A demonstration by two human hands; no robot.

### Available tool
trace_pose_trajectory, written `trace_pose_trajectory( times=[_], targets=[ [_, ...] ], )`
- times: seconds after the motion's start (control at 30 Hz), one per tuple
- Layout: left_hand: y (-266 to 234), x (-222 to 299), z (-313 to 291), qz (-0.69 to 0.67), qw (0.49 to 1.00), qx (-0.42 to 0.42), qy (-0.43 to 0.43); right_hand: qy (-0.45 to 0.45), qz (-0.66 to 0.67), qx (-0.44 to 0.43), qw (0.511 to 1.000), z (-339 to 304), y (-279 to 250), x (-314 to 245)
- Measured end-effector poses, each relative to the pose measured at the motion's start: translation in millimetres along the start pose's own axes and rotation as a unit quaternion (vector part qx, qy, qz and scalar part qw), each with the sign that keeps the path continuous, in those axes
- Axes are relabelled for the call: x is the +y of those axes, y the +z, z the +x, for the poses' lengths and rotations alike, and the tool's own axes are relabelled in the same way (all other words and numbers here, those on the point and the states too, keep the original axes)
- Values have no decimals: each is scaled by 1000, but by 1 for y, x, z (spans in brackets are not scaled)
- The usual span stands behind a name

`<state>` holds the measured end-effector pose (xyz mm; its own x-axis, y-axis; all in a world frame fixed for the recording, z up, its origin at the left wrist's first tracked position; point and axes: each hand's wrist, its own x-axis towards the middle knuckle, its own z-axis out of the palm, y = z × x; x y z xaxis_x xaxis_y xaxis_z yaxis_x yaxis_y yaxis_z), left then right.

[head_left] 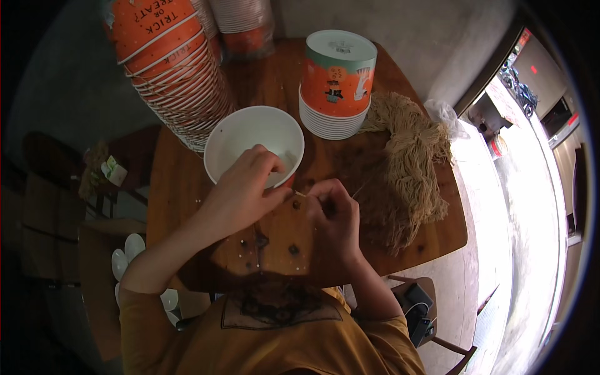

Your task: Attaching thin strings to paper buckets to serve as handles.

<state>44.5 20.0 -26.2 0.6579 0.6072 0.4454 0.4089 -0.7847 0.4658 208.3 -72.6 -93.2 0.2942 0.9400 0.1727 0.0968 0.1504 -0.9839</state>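
Observation:
A paper bucket (220, 134), white inside with a bit of orange outside, stands on the wooden table in front of me. My left hand (247, 181) reaches over its near rim, fingers curled inside and thumb outside, gripping the wall. Close to that rim, my right hand (335, 209) pinches a thin pale cord (300, 194), whose short end points toward my left thumb. The fingers hide most of the cord. Right of the hands lies a thick bundle of tan cords (419, 165). Behind them stands an upside-down stack of orange and green paper buckets (337, 81).
A tall leaning stack of orange buckets with cord handles (178, 81) rises at the left, with more wrapped buckets (244, 25) behind. Small specks dot the wooden table (275, 247). An open carton (100, 275) with white round pieces sits lower left, and a chair (425, 294) lower right.

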Motion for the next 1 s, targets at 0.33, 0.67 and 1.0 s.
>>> trace_pose_trajectory(
  times=[0.33,0.67,1.0],
  targets=[
    [-38,3,-4,-190,957,-105,-192,-194,-145,23,970,21,24,-12],
    [-49,8,-16,-302,915,-101,-247,-205,-132,17,970,28,43,-21],
    [-45,5,-20,-264,931,-104,-232,-198,-139,40,969,26,46,-21]
  ],
)
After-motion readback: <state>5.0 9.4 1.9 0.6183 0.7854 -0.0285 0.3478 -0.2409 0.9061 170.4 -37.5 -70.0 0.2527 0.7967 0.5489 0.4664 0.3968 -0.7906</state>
